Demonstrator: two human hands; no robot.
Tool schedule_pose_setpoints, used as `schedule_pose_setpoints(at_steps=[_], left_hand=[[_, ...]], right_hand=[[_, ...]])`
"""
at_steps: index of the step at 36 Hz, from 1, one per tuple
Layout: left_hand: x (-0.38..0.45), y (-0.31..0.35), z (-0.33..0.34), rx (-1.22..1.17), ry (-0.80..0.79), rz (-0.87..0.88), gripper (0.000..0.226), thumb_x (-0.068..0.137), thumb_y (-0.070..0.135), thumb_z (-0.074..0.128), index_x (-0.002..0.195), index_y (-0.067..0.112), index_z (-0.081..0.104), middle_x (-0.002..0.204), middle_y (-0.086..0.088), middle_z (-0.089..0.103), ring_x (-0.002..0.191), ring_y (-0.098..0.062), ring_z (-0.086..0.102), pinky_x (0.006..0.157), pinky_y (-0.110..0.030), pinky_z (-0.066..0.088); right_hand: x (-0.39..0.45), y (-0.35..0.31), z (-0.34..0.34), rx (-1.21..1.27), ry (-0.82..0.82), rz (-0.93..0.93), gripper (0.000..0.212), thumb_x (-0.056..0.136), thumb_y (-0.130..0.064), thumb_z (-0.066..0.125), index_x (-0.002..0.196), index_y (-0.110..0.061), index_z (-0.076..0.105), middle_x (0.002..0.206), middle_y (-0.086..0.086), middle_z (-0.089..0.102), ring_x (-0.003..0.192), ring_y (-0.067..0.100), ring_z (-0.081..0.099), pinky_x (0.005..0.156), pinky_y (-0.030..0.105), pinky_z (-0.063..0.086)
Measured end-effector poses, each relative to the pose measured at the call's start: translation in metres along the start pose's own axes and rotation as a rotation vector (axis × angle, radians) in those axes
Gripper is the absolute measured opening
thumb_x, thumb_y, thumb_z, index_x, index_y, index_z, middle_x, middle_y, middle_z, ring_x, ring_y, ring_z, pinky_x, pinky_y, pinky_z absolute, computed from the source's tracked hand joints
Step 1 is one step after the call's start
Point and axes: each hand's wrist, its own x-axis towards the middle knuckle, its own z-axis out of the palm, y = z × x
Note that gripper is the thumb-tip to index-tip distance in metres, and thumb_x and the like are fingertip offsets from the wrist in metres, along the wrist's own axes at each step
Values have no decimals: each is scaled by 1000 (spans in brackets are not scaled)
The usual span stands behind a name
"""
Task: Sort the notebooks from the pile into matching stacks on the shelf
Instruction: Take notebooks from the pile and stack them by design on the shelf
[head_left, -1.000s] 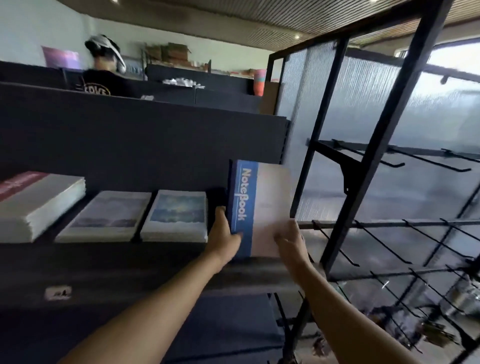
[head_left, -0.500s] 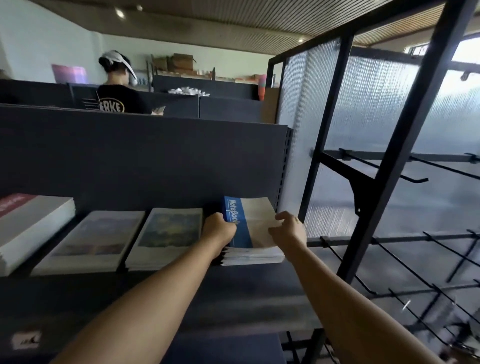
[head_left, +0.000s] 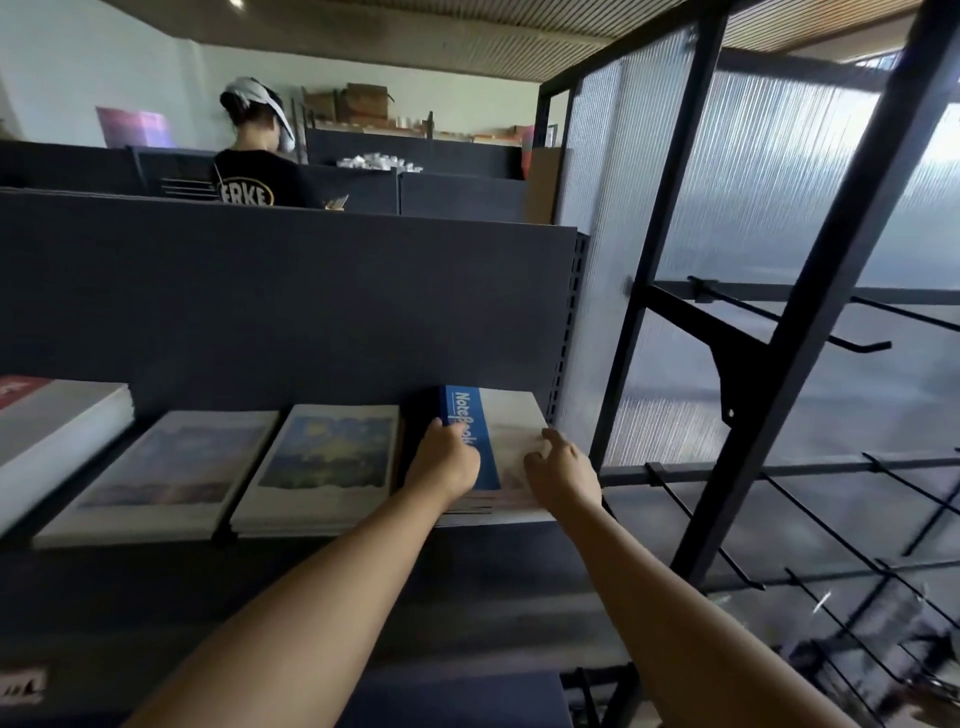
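1. A second ago the blue-spined notebook (head_left: 470, 441) stood upright in both hands above the shelf (head_left: 311, 582); half a second ago it was coming down flat. Now it lies flat on top of the rightmost stack (head_left: 493, 512), at the right end of the shelf against the dark back panel (head_left: 285, 312).
2. The left hand (head_left: 441, 462) rests on the blue spine strip, fingers bent over its left edge. Whether they pinch the cover or only press on it, I cannot tell.
3. The right hand (head_left: 561, 470) has loosened since half a second ago: its fingers are now spread and lightly curled over the pale cover, fingertips (head_left: 545, 435) touching or just above it, gripping nothing.
4. Count: four stacks on the shelf. From the left, a thick stack with a red and white cover (head_left: 52, 431), a stack with a pale landscape cover (head_left: 171, 467), a stack with a blue and yellow painted cover (head_left: 327, 457), then the blue-spined stack.
5. Two hands, two bare forearms.
6. The top notebook has a bright blue band down its left side with white lettering reading "NoteBook", and a pale, washed-out cover.
7. Behind the panel stands one person (head_left: 260, 156) in a dark shirt. To the right is a black metal rack (head_left: 810, 322) with hooks.
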Motion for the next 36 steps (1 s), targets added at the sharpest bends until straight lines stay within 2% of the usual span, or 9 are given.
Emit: schedule_pose_setpoints(at_steps=[3, 6, 11, 15, 18, 21, 30, 36], left_hand=[[0, -1, -3, 68, -5, 21, 46, 100, 13, 37, 146, 12, 37, 150, -12, 31, 132, -30, 38, 109, -35, 34], [-7, -4, -7, 160, 41, 101, 42, 102, 25, 40, 142, 11, 41, 149, -12, 34, 135, -28, 35, 109, -37, 33], [-28, -26, -33, 358, 142, 117, 46, 103, 37, 35, 143, 16, 41, 155, -7, 27, 142, -24, 23, 114, -38, 26], [-54, -52, -70, 531, 199, 85, 44, 103, 35, 35, 142, 18, 41, 154, -3, 29, 140, -23, 26, 110, -34, 26], [-75, -80, -99, 594, 230, 36, 47, 102, 41, 34, 141, 16, 42, 151, -4, 34, 137, -23, 31, 108, -35, 29], [-100, -109, -127, 625, 269, -38, 51, 101, 46, 32, 138, 14, 47, 145, -7, 42, 133, -26, 35, 106, -37, 32], [-194, -198, -217, 728, 349, -278, 50, 101, 48, 29, 141, 20, 40, 148, -4, 36, 136, -24, 30, 108, -37, 26], [-273, -266, -283, 684, 361, -404, 51, 101, 48, 28, 143, 20, 39, 153, -5, 29, 139, -25, 27, 111, -39, 26]], right_hand=[[0, -6, -6, -163, -1, -55, 48, 93, -20, 44, 141, -19, 37, 139, 5, 47, 124, 28, 44, 103, 41, 38], [-4, -15, -8, -326, 63, -186, 49, 95, -27, 45, 142, -19, 34, 144, 4, 40, 131, 27, 36, 107, 42, 28], [-19, -36, 9, -441, 30, -435, 47, 96, -32, 45, 139, -18, 37, 141, 5, 43, 129, 28, 38, 109, 44, 25], [-37, -59, 31, -445, 4, -556, 47, 94, -31, 47, 139, -18, 39, 142, 5, 42, 130, 28, 36, 110, 45, 24], [-57, -79, 49, -416, -40, -634, 46, 95, -29, 47, 139, -19, 40, 141, 5, 42, 132, 28, 34, 113, 49, 19], [-80, -105, 68, -416, -71, -721, 47, 94, -27, 47, 139, -20, 39, 142, 4, 41, 132, 26, 34, 114, 46, 18], [-168, -189, 129, -432, -209, -899, 43, 93, -22, 44, 135, -19, 44, 140, 4, 43, 131, 26, 36, 111, 44, 22], [-247, -244, 180, -471, -303, -951, 39, 91, -21, 44, 130, -17, 50, 133, 6, 48, 126, 28, 41, 106, 40, 27]])
